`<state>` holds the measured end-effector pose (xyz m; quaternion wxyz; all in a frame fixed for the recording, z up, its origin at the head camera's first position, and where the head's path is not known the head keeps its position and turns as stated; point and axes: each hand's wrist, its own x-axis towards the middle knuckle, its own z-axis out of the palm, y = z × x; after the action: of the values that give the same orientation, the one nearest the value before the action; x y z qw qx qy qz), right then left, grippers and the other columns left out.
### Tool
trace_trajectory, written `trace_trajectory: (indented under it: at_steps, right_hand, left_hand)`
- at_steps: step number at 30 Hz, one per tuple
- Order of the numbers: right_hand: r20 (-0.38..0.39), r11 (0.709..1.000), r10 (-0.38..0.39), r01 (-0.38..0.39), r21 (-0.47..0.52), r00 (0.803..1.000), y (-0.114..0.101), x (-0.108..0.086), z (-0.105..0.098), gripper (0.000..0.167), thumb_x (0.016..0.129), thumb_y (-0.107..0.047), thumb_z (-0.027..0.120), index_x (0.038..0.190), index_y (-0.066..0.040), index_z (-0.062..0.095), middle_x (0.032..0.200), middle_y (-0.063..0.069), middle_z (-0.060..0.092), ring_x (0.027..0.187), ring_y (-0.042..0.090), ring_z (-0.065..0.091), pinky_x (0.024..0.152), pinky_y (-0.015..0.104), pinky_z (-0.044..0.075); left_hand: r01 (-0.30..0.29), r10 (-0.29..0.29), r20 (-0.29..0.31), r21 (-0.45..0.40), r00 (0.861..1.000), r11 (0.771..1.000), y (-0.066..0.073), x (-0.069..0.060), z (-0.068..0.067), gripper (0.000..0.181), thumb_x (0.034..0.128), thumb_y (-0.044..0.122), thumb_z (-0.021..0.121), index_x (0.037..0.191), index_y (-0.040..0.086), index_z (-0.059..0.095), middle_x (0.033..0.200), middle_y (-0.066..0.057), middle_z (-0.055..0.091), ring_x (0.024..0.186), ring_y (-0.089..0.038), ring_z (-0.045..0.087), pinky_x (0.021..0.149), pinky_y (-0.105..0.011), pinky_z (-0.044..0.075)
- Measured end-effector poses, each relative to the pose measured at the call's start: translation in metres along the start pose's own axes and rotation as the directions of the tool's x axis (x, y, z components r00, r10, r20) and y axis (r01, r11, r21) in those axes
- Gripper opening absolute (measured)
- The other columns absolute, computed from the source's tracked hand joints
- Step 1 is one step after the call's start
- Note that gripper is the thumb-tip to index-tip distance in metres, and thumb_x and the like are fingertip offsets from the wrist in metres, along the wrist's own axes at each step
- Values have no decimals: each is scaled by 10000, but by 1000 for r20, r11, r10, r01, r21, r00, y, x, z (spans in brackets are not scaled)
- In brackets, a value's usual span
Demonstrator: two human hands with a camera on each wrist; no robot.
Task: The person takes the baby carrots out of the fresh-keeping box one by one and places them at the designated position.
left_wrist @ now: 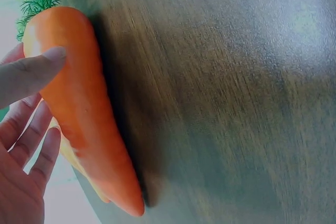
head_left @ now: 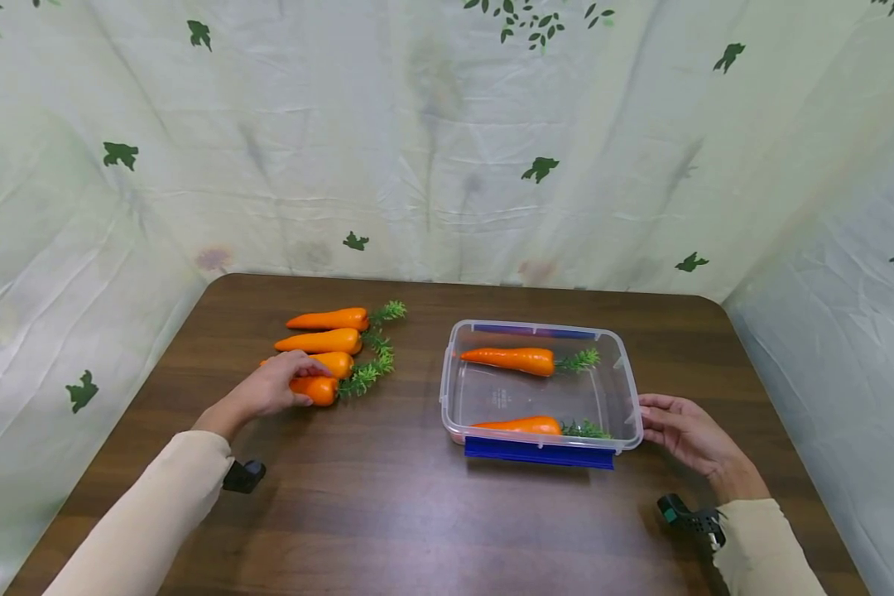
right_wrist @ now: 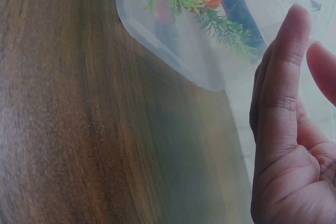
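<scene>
Pale hanging sheets (head_left: pixel 447 99), printed with green leaves, wall in a brown wood-grain surface (head_left: pixel 372 521) on the far side, left and right; from the head view I see four orange carrots lying in a row toward the left, tips pointing left, their leafy tops (head_left: pixel 361 378) to the right. Person's left hand (head_left: pixel 276 385), coming from a cream sleeve (head_left: pixel 149 513), is at the nearest carrot (head_left: pixel 315 391) of that row, its fingers curved over it; to the right stands a clear plastic container (head_left: pixel 495 396) with a blue latch (head_left: pixel 540 453) along its near side; one carrot (head_left: pixel 517 359) lies inside toward the far wall, and another carrot (head_left: pixel 529 425) lies along the near wall. Person's right hand (head_left: pixel 689 434) is at the container's right end, holding nothing, fingers mostly straight; whether the fingertips actually touch the plastic I cannot tell.

From the left wrist, the thumb (left_wrist: pixel 37 74) rests on the thick end of that nearest carrot, the hand pinching it around the far side, with the lower fingers spread loosely beside it; part of another carrot shows just behind.

From the right wrist, the right hand's fingers (right_wrist: pixel 283 93) are extended, thumb apart; beyond them, the container's corner, green fronds and a bit of orange show.
</scene>
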<state>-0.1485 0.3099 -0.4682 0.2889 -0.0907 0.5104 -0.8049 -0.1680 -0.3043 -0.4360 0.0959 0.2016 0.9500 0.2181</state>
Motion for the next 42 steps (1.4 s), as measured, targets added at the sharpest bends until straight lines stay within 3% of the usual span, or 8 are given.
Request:
trace_trajectory:
  at_steps: [9,15,20,23,28,32,38,42]
  right_hand:
    - [-8,1000,8,-8,14,1000,0,-1,0,366,1007,70,359,1136,-56,678,1102,72,691,963,192,687,850,296,526]
    - [9,1000,-4,4,21,1000,-1,-1,-1,370,1007,75,347,1143,-43,671,1106,78,690,962,190,686,851,295,527]
    - [-20,1000,4,-4,0,1000,-1,-2,-2,354,1005,67,370,1141,-55,673,1101,71,686,954,191,685,848,295,528]
    - [-41,1000,13,-14,-22,999,-1,-3,-1,341,1005,54,390,1137,-72,678,1100,62,682,948,186,684,848,292,527]
    - [-48,1000,19,-20,-22,999,-1,-1,1,337,1004,55,393,1116,-69,685,1094,62,684,938,179,681,848,289,529]
    - [-64,999,15,-18,-42,998,-2,0,0,333,1001,57,398,1104,-68,689,1087,61,683,928,178,682,839,290,533]
    - [-92,997,25,-32,-73,995,0,2,-2,313,999,41,421,1088,-84,693,1076,54,680,917,176,680,834,295,538]
    - [-78,998,15,-20,-66,997,2,1,-4,309,999,46,416,1091,-76,684,1070,58,682,914,174,680,833,293,539]
  left_hand:
    - [-6,6,-13,-12,1000,1000,2,-2,-3,360,759,64,802,1099,59,682,1079,-93,621,1014,-310,551,908,-520,437]
    - [3,-4,-3,-146,1000,989,12,5,-12,386,786,108,793,1131,24,641,1138,-133,634,1058,-359,575,924,-544,450]
    - [-46,55,55,-156,997,987,36,22,-27,388,828,161,764,1167,30,627,1137,-126,635,1012,-331,571,878,-518,468]
    - [-70,87,107,-158,990,985,57,35,-38,383,854,183,741,1189,45,617,1110,-95,627,1013,-316,575,887,-492,471]
    - [-120,144,144,-159,979,980,96,61,-52,328,884,207,709,1186,102,635,1096,-39,643,950,-227,596,895,-465,476]
    - [-174,211,208,-181,955,968,128,85,-57,329,898,246,693,1190,106,639,1107,-29,664,985,-194,613,914,-428,487]
    - [-245,295,329,-185,897,952,169,118,-54,362,908,237,677,1221,68,610,1113,-61,666,1024,-202,622,924,-367,489]
    - [-239,292,410,-178,864,955,192,139,-45,368,906,261,675,1220,79,612,1141,-56,654,1050,-183,597,922,-346,478]
